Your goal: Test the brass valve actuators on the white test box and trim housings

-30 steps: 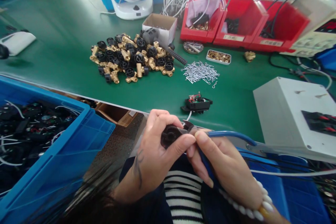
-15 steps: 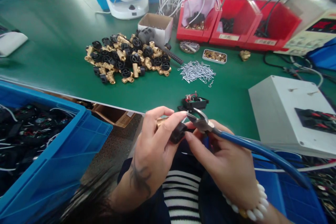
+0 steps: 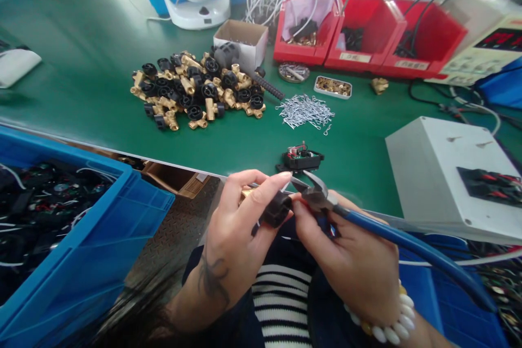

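Note:
My left hand (image 3: 240, 228) is closed around a brass fitting with a black plastic cap (image 3: 276, 211), just past the table's front edge. Most of the brass is hidden by my fingers. My right hand (image 3: 346, 250) is closed on blue-handled cutting pliers (image 3: 322, 196), whose jaws are parted and point up and left. The thumb and finger of that hand meet close to the black cap; whether they pinch something small cannot be made out. Right beyond the jaws, a black housing with red wires (image 3: 302, 157) rests on the green table.
A pile of brass fittings with black caps (image 3: 196, 87) lies at the back left. Silver clips (image 3: 305, 111) lie beside a tin of brass pieces (image 3: 333, 87). Red bins (image 3: 305, 54) stand behind. A grey metal box (image 3: 436, 174) is at right, a blue crate (image 3: 101, 261) at left.
The black cap has turned slightly and sunk a little in my left hand. My right thumb has moved closer to it, and the pliers' handle has swung slightly down.

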`<act>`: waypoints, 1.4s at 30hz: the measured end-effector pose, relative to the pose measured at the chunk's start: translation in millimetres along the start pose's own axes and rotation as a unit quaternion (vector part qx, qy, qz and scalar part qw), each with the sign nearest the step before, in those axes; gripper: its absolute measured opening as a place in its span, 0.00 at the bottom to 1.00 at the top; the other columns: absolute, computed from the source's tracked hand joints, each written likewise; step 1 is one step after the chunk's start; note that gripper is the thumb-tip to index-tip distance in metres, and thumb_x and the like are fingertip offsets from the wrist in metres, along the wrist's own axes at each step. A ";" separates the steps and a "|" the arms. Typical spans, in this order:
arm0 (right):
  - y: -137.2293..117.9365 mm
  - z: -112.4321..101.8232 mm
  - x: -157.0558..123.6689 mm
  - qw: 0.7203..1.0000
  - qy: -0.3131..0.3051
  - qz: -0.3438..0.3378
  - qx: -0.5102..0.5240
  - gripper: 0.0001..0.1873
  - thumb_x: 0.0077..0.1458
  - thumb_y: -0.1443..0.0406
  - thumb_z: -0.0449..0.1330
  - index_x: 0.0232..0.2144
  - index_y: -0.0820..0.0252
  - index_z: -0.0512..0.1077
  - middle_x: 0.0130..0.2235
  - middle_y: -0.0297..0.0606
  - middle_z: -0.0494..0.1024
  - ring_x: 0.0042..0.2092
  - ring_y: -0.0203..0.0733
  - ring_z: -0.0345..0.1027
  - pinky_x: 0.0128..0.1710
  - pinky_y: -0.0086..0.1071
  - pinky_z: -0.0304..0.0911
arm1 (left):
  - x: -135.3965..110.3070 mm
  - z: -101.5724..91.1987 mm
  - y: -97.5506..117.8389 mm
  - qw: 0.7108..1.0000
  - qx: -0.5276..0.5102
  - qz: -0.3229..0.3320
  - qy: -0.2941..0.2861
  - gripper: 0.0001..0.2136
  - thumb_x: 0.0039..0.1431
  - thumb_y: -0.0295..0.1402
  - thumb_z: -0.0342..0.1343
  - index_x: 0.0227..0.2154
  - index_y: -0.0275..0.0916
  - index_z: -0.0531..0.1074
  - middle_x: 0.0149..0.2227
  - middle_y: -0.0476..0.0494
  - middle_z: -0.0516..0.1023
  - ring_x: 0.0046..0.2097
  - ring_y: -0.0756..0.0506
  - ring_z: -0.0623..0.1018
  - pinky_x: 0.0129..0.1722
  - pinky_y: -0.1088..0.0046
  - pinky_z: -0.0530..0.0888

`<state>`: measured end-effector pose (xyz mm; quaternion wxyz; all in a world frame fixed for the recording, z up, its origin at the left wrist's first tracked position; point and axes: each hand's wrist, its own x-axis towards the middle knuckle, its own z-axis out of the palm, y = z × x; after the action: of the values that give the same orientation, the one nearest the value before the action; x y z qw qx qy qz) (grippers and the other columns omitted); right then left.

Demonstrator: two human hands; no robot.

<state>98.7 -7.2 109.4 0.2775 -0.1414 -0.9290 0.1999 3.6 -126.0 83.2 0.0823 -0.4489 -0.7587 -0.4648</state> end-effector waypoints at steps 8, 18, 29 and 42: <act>0.1 1.1 0.8 0.996 -0.009 0.029 0.087 0.08 0.65 0.67 0.55 0.36 0.57 0.74 0.33 0.35 0.78 0.32 0.37 0.73 0.34 0.26 0.67 | 1.2 -5.4 -0.4 0.998 -0.024 -0.051 -0.010 0.19 0.61 0.32 0.61 0.54 0.41 0.69 0.47 0.44 0.71 0.47 0.50 0.75 0.43 0.79 0.76; -4.6 1.0 5.5 0.998 0.022 -0.001 0.061 0.05 0.61 0.69 0.58 0.32 0.59 0.73 0.27 0.32 0.74 0.27 0.34 0.68 0.32 0.24 0.66 | -0.9 -5.4 -5.2 1.000 0.000 -0.011 -0.016 0.18 0.61 0.25 0.59 0.53 0.42 0.69 0.46 0.45 0.71 0.44 0.51 0.75 0.41 0.80 0.75; -0.7 3.4 9.4 0.972 -0.048 0.130 0.192 0.08 0.62 0.64 0.58 0.32 0.58 0.75 0.28 0.33 0.75 0.30 0.36 0.71 0.33 0.26 0.67 | 0.0 -13.7 -6.3 0.983 -0.132 -0.121 -0.036 0.21 0.58 0.37 0.64 0.54 0.46 0.69 0.45 0.48 0.73 0.46 0.50 0.75 0.48 0.78 0.74; -1.9 6.4 10.6 0.990 0.009 0.020 0.138 0.06 0.61 0.69 0.57 0.32 0.59 0.73 0.29 0.31 0.74 0.29 0.32 0.69 0.32 0.22 0.65 | 1.0 -8.5 -7.5 0.995 -0.078 -0.049 -0.049 0.17 0.61 0.30 0.61 0.52 0.43 0.70 0.46 0.49 0.72 0.48 0.55 0.73 0.47 0.88 0.70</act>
<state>86.2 -6.8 110.2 0.2986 -0.1223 -0.8871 0.3300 -5.1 -133.3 83.7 -0.0133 -0.4391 -0.7441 -0.5034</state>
